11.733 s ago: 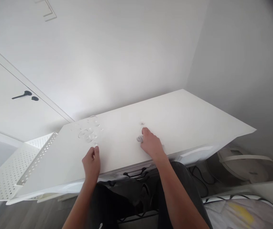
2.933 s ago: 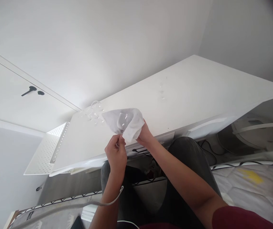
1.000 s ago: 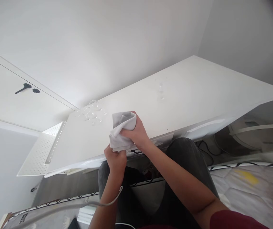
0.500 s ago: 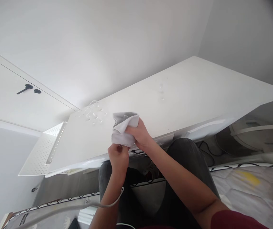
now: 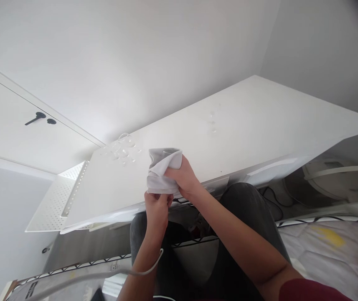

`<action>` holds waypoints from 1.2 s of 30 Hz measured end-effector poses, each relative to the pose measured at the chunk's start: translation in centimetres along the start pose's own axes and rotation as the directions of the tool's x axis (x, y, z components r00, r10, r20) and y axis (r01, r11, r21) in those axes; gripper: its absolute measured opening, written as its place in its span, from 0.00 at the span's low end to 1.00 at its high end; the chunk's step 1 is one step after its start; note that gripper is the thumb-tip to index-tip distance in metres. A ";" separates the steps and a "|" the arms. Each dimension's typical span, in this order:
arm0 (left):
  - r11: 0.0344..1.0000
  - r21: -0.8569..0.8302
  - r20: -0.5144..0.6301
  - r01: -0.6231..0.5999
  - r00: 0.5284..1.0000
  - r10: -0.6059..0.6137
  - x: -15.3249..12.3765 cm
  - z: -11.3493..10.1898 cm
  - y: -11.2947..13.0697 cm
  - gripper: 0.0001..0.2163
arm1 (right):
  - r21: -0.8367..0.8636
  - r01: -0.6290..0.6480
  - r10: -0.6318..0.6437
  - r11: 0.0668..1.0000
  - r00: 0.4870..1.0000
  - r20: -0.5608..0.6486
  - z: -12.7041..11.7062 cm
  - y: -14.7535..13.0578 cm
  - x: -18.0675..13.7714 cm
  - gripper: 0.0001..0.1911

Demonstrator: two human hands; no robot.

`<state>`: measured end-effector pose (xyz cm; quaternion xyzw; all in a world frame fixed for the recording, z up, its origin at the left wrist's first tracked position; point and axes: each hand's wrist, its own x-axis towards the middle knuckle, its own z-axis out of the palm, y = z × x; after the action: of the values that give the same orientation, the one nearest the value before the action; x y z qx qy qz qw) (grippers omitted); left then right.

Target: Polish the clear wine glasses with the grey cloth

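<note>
Above the white surface (image 5: 260,125), my right hand (image 5: 183,177) wraps a white cloth (image 5: 161,169) around a glass; my left hand (image 5: 156,207) pinches its hidden base, both grips pressed together.

A white desk (image 5: 254,125) is set against plain white walls (image 5: 153,58), lit softly and evenly. A white perforated shelf (image 5: 53,200) is attached at its left end. On the far left, a white door (image 5: 6,133) with a black handle (image 5: 35,118) is seen. A patterned mattress (image 5: 332,246) lies near right.

Bright, soft daylight, dark top-right corner
</note>
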<state>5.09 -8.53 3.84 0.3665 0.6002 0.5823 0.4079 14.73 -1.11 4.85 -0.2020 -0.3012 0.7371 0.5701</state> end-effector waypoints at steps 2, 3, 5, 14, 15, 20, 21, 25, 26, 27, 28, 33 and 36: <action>0.995 0.099 0.064 -0.032 0.998 0.026 -0.1 -0.7 -0.2 0.18 | -0.055 0.069 -0.071 0.996 0.997 -0.036 -0.3 -0.7 -0.1 0.28; 0.991 0.129 0.100 -0.042 0.995 0.029 -0.2 -1.1 -0.3 0.19 | -0.046 0.082 -0.083 0.996 0.996 -0.027 -0.5 -1.0 0.0 0.24; 0.990 0.137 0.151 -0.045 0.988 0.024 -0.3 -1.4 -0.3 0.19 | 0.034 0.055 -0.055 0.998 0.998 0.007 -0.9 -1.5 0.4 0.17; 0.968 -0.217 0.093 0.128 0.990 -0.110 -0.1 0.7 0.4 0.15 | 0.102 -0.204 0.197 0.974 0.978 0.072 -0.2 1.1 0.5 0.25; 0.968 -0.226 0.074 0.109 0.993 -0.094 0.0 0.8 0.5 0.13 | 0.064 -0.179 0.174 0.982 0.982 0.071 -0.1 1.3 0.4 0.25; 0.974 -0.225 0.023 0.040 0.999 -0.036 0.5 0.2 1.3 0.12 | 0.021 -0.022 0.019 1.000 0.993 0.120 0.1 1.4 0.4 0.29; 0.972 -0.233 0.012 0.034 0.999 -0.032 0.5 0.1 1.4 0.13 | 0.002 -0.027 0.027 1.000 0.989 0.148 0.1 1.2 0.3 0.30; 0.962 -0.271 0.023 0.031 0.999 -0.026 0.3 -0.2 1.5 0.14 | -0.202 0.016 0.038 0.979 0.964 0.262 -0.2 0.9 0.1 0.33; 0.958 -0.286 0.026 0.031 0.999 -0.024 0.3 -0.3 1.4 0.13 | -0.261 0.047 0.034 0.964 0.953 0.301 -0.2 1.0 0.1 0.32; 0.953 -0.302 0.026 0.025 1.000 -0.018 0.3 -0.4 1.4 0.13 | -0.302 0.080 0.027 0.950 0.942 0.334 -0.3 1.1 0.1 0.31; 0.950 -0.313 0.022 0.012 1.000 -0.005 0.3 -0.5 1.3 0.13 | -0.326 0.108 0.016 0.939 0.935 0.355 -0.4 1.2 0.2 0.30; 0.968 -0.199 -0.025 -0.149 0.989 0.147 0.6 -2.0 1.7 0.15 | -0.378 0.141 -0.062 0.915 0.975 0.214 -1.1 2.3 1.4 0.21; 0.953 -0.050 -0.095 -0.299 0.951 0.294 1.3 -2.9 3.2 0.15 | -0.364 0.034 0.049 0.931 0.975 0.215 -1.6 2.3 1.8 0.20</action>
<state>1.83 -8.31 6.91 0.4138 0.5366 0.6710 0.3010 13.62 0.57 2.18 -0.2227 -0.4934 0.6883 0.4828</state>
